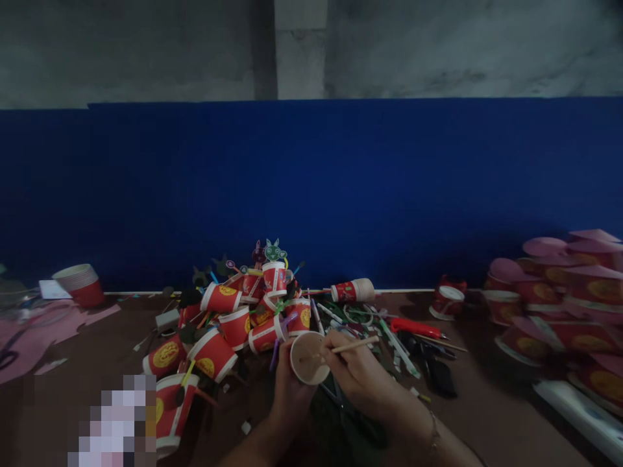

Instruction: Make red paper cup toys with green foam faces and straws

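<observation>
A paper cup is tilted so that its open mouth faces the camera. My left hand is wrapped round its left side and underside. A thin wooden stick is pinched in my right hand, at the cup's right rim; its lower end points into the cup, where a small dark spot shows at the bottom. Just behind and left of my hands lies a heap of red paper cups with yellow round prints, coloured sticks and small cut-out figures.
Pink-topped red cups crowd the right side. A red tool, pens, scissors and a black object lie right of centre. Pink sheets and stacked cups stand left. A blue panel rises behind the table.
</observation>
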Motion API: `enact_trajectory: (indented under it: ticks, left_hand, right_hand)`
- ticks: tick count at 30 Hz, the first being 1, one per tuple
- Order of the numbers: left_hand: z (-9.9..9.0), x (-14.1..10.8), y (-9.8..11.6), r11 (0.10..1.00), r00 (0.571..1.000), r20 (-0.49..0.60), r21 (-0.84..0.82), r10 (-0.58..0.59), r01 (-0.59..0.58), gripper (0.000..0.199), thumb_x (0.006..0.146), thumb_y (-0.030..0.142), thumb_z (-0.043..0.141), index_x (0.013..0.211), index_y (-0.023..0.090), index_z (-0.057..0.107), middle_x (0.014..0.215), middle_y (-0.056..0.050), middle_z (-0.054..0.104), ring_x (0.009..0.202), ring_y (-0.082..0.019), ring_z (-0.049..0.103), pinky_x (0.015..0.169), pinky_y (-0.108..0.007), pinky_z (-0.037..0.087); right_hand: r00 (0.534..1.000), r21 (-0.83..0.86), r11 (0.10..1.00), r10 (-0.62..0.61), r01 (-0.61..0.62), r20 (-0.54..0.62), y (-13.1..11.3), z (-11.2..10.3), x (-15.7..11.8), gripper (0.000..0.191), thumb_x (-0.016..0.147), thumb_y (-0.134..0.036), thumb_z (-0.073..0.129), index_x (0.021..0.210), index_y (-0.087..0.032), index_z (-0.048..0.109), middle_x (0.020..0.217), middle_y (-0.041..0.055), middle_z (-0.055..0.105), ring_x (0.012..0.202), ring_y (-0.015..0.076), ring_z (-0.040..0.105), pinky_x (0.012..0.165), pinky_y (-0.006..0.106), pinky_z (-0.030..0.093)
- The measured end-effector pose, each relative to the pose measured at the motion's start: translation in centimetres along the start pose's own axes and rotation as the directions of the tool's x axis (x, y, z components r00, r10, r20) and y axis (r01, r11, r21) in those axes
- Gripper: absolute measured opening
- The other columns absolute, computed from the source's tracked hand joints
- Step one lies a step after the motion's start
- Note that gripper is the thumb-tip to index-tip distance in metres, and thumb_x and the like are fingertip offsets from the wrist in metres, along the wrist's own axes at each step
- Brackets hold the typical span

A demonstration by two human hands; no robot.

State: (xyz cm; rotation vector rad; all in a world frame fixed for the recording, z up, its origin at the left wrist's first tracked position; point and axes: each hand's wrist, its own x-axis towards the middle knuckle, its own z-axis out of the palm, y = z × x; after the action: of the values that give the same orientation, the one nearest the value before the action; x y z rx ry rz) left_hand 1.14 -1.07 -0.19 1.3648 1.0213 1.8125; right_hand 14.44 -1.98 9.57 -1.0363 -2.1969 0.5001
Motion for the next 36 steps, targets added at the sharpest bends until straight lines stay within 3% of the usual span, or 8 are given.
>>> enact_trajectory:
  ticks: [5,12,18,24,36]
  left_hand:
    - [-0.3,-0.4,-0.3,0.995,0.994,0.101,-0.087,-0.038,0.047,0.051,0.06,0.027,0.075,0.103,0.019,0.051,0.095,-0.007,0.066,0.083,-0.023,0.065,0.073,-0.033,0.052]
    - [-0.3,-0.2,-0.3,0.998,0.996,0.087,-0.058,-0.005,0.01,0.048,0.061,0.025,0.074,0.102,0.02,0.049,0.095,-0.006,0.065,0.083,-0.023,0.065,0.073,-0.033,0.052]
    - [-0.1,-0.3,-0.1,0.999,0.998,0.068,-0.045,-0.02,0.023,0.05,0.06,0.023,0.074,0.103,0.019,0.049,0.093,-0.006,0.067,0.079,-0.022,0.065,0.07,-0.032,0.053]
    - [-0.1,-0.3,-0.9,0.998,0.998,0.024,0.03,0.059,-0.06,0.049,0.059,0.02,0.073,0.103,0.019,0.052,0.094,-0.006,0.066,0.08,-0.022,0.064,0.07,-0.032,0.054]
    - [-0.3,-0.5,-1.3,0.999,0.998,0.05,0.008,0.034,-0.034,0.049,0.061,0.019,0.07,0.107,0.02,0.05,0.098,-0.005,0.063,0.083,-0.02,0.062,0.073,-0.031,0.052]
  right_hand:
    - [0.997,-0.127,0.989,-0.064,0.07,0.048,0.6,1.1,0.4,0.019,0.088,-0.017,0.039,0.074,-0.019,0.052,0.074,0.0026,0.059,0.07,0.0154,0.053,0.063,0.027,0.04]
    - [0.995,-0.136,0.987,-0.078,0.085,0.056,0.2,0.5,0.1,0.02,0.092,-0.02,0.038,0.079,-0.02,0.054,0.078,0.0024,0.062,0.073,0.0152,0.056,0.066,0.026,0.04]
    - [0.995,-0.15,0.985,-0.087,0.08,-0.042,-0.2,-0.2,-0.2,0.018,0.092,-0.022,0.038,0.089,-0.02,0.056,0.081,0.0032,0.063,0.075,0.0164,0.057,0.066,0.027,0.039]
    - [0.972,-0.099,0.989,-0.128,0.11,-0.198,-0.1,-0.5,-0.6,0.019,0.091,-0.021,0.04,0.078,-0.019,0.053,0.07,0.0024,0.058,0.067,0.0148,0.054,0.06,0.025,0.038]
    - [0.977,-0.079,0.991,-0.117,0.105,-0.177,-0.1,-0.3,-0.7,0.017,0.09,-0.018,0.04,0.079,-0.02,0.053,0.072,0.0018,0.058,0.067,0.0145,0.054,0.061,0.025,0.039]
